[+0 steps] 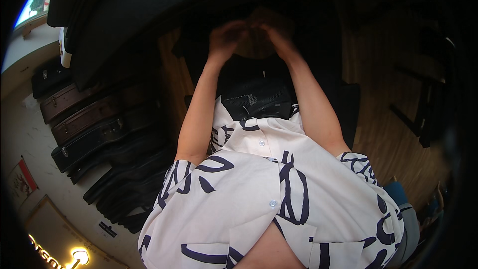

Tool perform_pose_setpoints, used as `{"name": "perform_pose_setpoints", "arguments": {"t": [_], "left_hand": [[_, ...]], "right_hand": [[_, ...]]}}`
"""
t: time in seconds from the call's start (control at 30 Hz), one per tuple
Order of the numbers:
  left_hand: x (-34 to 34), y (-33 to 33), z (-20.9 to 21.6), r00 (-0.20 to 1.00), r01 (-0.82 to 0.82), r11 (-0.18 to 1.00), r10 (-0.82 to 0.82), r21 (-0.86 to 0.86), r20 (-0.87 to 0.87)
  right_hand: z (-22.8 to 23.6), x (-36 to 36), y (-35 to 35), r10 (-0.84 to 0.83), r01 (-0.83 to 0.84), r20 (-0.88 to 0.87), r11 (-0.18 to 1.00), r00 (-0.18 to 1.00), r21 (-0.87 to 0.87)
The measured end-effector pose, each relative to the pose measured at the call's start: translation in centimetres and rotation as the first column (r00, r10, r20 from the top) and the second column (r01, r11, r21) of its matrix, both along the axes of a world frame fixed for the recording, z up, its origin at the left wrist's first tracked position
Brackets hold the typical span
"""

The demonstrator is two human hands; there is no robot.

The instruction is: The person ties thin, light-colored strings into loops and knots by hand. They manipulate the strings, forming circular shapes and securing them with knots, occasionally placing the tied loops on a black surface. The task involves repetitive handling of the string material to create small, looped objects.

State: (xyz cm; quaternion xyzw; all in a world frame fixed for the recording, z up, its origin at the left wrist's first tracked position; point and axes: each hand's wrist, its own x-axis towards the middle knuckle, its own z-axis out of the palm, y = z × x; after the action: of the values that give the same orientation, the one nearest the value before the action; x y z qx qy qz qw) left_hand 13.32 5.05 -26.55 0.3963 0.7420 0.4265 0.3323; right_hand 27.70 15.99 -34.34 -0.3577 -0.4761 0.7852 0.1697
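In deep shadow at the top middle, my left hand (226, 40) and my right hand (279, 40) reach forward with their fingertips turned toward each other. The fingers of both are dim and smeared, so their grip cannot be made out. Between and just beyond them lies a dark brownish surface (255, 46) with a rounded edge. Its kind is too dim to tell, and so is whether the hands touch it. Closer to me, below the hands, a black mesh-like item (259, 92) sits against the front of my white patterned shirt (249, 179).
Several black and brown instrument cases (82, 124) stand in a row along the left wall. Wooden floor (393, 154) shows at the right, with a dark stand-like frame (423, 104) on it. A lit sign (79, 256) glows at the lower left. A large dark shape (124, 30) covers the upper left.
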Motion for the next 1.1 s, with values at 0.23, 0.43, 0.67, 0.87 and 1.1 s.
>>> {"name": "perform_pose_setpoints", "arguments": {"t": [0.23,0.43,0.67,0.87,1.1], "left_hand": [[-1.4,-1.2,-0.2,0.989,-0.049,0.998,0.055,-0.046,0.136],[-2.7,-3.1,-3.1,0.843,-0.123,0.992,0.116,-0.022,0.526],[-3.7,-3.1,-2.1,0.447,-0.150,0.982,-0.035,0.113,0.894],[-3.1,-2.0,-1.1,0.172,-0.195,0.963,-0.156,0.189,0.973],[-4.6,-1.4,-2.5,0.170,-0.186,0.964,-0.159,0.190,0.973]], "right_hand": [[1.2,0.1,0.5,0.088,-0.102,0.099,0.983,0.991,0.154],[1.2,0.3,0.1,0.028,-0.027,0.003,0.942,1.000,0.333],[2.0,1.2,0.4,-0.051,-0.043,0.119,0.739,0.992,0.673],[12.9,7.0,2.6,-0.230,0.109,0.069,0.678,0.971,0.726],[29.0,7.2,10.5,-0.127,0.121,-0.049,0.652,0.991,0.748]]}}
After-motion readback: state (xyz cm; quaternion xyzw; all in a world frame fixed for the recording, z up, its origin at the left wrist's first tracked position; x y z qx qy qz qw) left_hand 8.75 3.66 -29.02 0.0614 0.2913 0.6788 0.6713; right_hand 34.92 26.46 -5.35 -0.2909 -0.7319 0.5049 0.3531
